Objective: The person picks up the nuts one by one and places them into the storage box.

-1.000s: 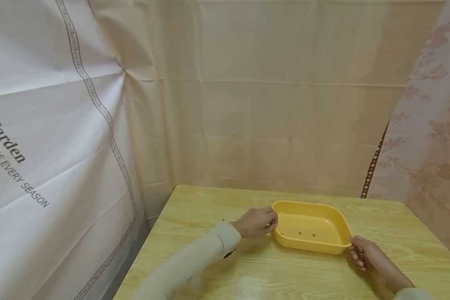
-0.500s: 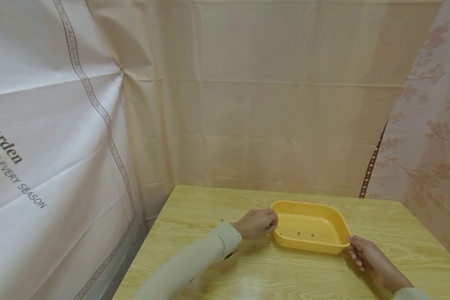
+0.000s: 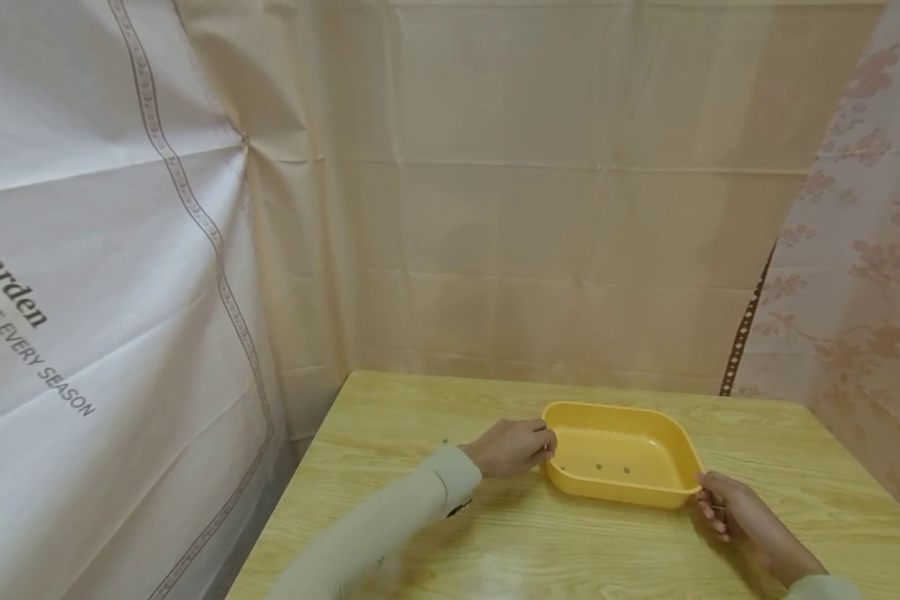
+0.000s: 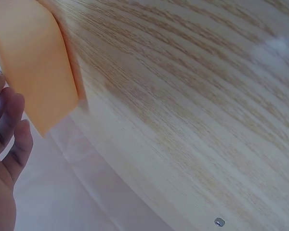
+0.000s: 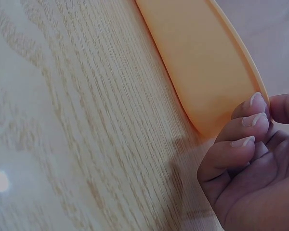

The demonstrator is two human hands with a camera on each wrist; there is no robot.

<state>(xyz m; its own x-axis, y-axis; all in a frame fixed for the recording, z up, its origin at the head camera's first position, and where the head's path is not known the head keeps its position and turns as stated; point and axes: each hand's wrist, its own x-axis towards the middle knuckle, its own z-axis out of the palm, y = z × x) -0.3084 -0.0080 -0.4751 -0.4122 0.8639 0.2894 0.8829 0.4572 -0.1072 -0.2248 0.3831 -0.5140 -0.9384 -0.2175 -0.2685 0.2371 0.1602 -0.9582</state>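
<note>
A yellow plastic tray (image 3: 615,490) with rounded corners stands on the wooden table. Three small metal pieces, which look like nuts (image 3: 598,467), lie on its floor near the front left. My left hand (image 3: 512,447) has its curled fingers at the tray's left rim and appears to pinch it; the thumb contact is mostly hidden. At the front right corner, my right hand (image 3: 742,517) pinches the rim between thumb and fingers, clearly visible in the right wrist view. One more small metal nut (image 4: 219,222) lies on the table, left of the tray.
The pale wood-grain table (image 3: 390,408) ends at a back edge behind the tray. A beige cloth (image 3: 495,208) hangs behind it. White printed cloth (image 3: 120,275) hangs at left and a floral cloth (image 3: 862,275) at right.
</note>
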